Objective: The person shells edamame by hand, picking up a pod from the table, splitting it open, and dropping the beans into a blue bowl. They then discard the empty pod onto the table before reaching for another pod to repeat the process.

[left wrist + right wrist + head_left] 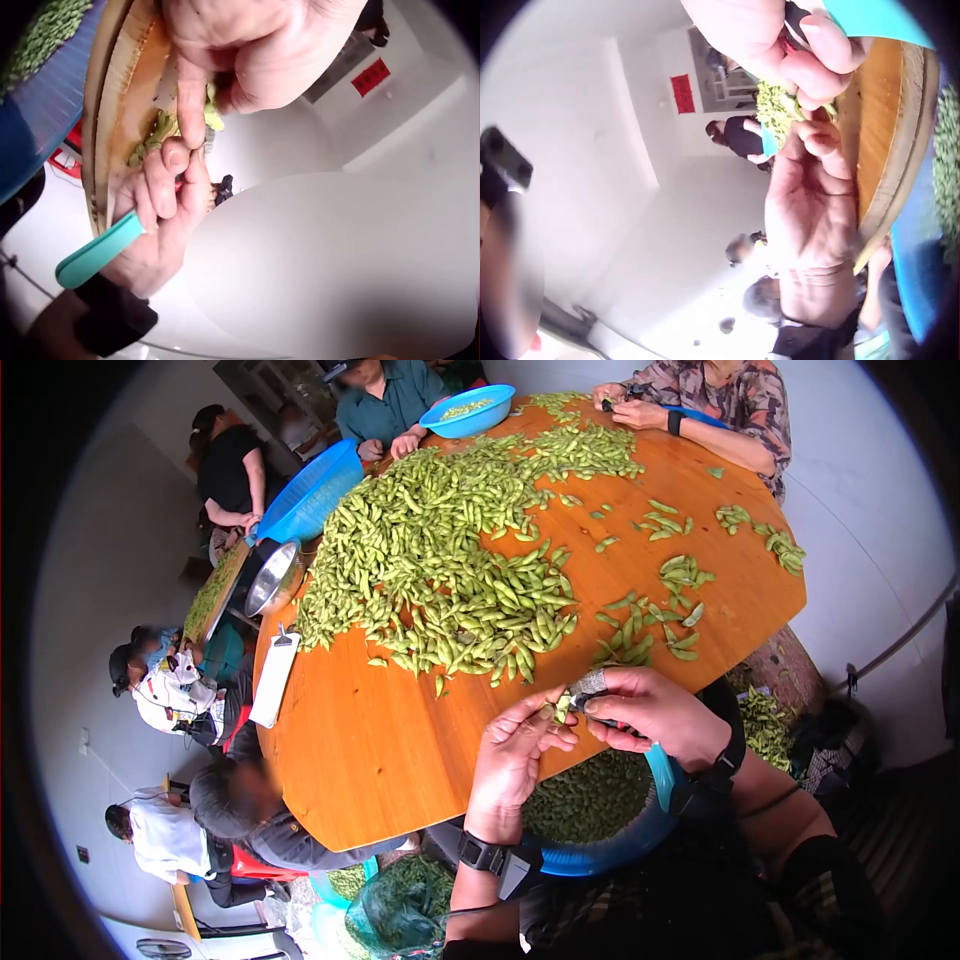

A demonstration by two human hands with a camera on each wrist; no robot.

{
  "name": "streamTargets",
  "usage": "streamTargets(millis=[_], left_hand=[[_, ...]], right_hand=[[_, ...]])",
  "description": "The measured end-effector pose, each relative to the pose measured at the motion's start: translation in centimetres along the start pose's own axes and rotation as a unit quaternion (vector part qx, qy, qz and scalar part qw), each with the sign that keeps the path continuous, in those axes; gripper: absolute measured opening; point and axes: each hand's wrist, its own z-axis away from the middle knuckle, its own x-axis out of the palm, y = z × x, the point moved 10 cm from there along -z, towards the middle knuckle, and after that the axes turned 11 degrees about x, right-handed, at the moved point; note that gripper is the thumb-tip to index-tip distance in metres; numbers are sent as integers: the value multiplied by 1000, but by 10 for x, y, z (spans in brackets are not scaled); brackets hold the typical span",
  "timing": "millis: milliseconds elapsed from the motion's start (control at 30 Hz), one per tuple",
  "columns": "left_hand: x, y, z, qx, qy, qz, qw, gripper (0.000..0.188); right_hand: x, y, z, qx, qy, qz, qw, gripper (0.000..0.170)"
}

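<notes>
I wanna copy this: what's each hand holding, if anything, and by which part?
The left hand pinches a green pod; fingers hide which part. The right hand grips a long turquoise thing, rounded end sticking out.

A red sign marks the wall well beyond the fingers; its dark characters are too blurred to read; no other lettering is legible.
</notes>
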Motion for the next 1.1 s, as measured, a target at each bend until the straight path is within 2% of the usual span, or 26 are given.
streamTargets(millis=[67,133,200,267,300,433,500,633,733,800,867,900,933,1000,1033,1100], left_hand=[[6,0,-1,7,15,-4,1000,31],[7,5,-3,55,19,-127,990,31],[5,1,-1,68,25,-148,986,33],[3,-1,1,72,25,-153,985,32],[1,-2,1,69,31,-145,987,32],[3,3,1,66,20,-141,988,33],[2,1,0,60,17,-98,993,35],[-1,3,0,68,35,-101,992,36],[-4,4,-2,56,39,-51,996,35],[-6,7,-3,62,63,48,995,35],[-8,8,-5,65,54,82,993,35],[-9,7,-5,62,54,105,991,35],[-9,7,-5,58,54,128,989,35],[-8,8,-4,50,65,133,988,34],[-9,7,-4,45,75,139,986,35],[-13,5,-5,43,65,153,985,33]], right_hand=[[3,-1,-2,-11,32,40,999,14],[4,-14,0,-113,127,165,972,15],[7,-8,0,-116,130,162,971,17],[4,0,-2,-93,107,70,987,15],[2,3,0,-56,104,47,992,13],[2,6,2,-55,100,9,993,12],[2,4,1,-77,118,25,990,15],[-6,-7,12,-103,153,-15,983,18],[-30,-13,16,-112,208,4,972,19],[-46,-8,9,-121,228,32,966,18],[-44,-21,11,-194,290,242,905,17],[-32,-29,14,-258,294,291,873,18],[-17,-36,17,-286,299,390,823,20],[-12,-35,12,-237,347,469,777,20],[-11,-34,9,-237,348,469,777,20],[-6,-39,8,-295,340,448,772,18]])
